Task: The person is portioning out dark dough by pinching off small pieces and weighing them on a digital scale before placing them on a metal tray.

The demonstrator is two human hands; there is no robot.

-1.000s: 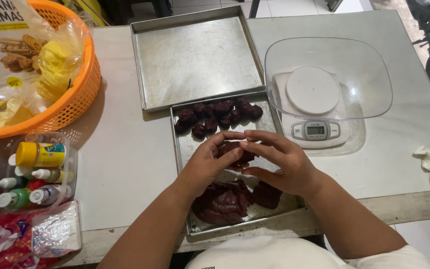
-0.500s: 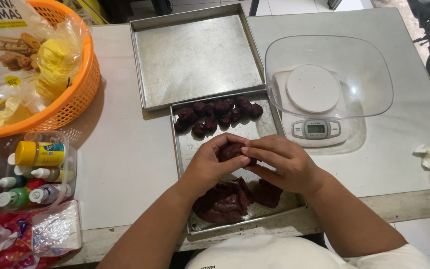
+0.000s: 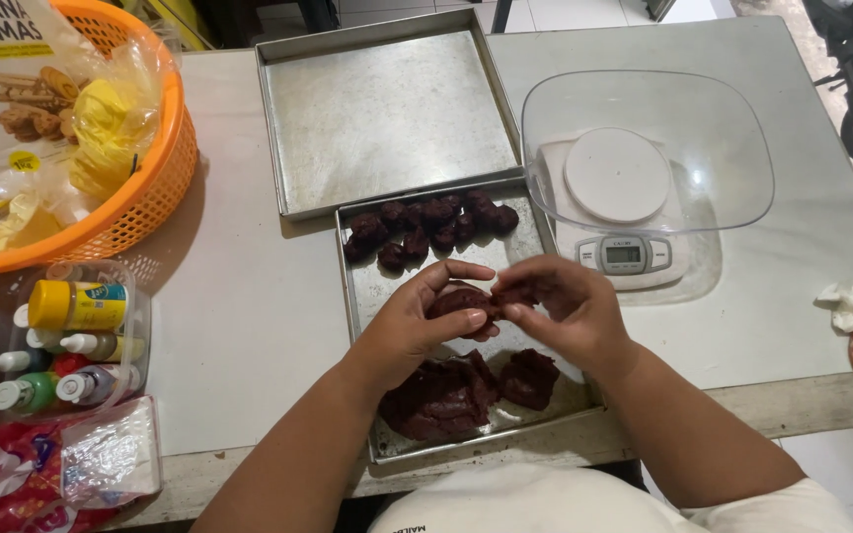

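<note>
Big dark dough mass [image 3: 446, 395] is sitting at the near end of the small metal tray [image 3: 357, 296] by the counter's [image 3: 249, 316] front edge; above the tray's middle, left hand [image 3: 409, 331] and right hand [image 3: 570, 311] are both pinching one dough piece [image 3: 468, 299], fingers clamped on it from either side. Small dough balls [image 3: 426, 222] are lying along the tray's far end, with an empty larger tray [image 3: 387, 109] beyond and a scale [image 3: 624, 227] under a clear bowl [image 3: 733, 138] toward the right edge.

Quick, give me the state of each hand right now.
Left hand: closed around a dark brown dough piece.
Right hand: fingers pinching the same dough piece.
</note>
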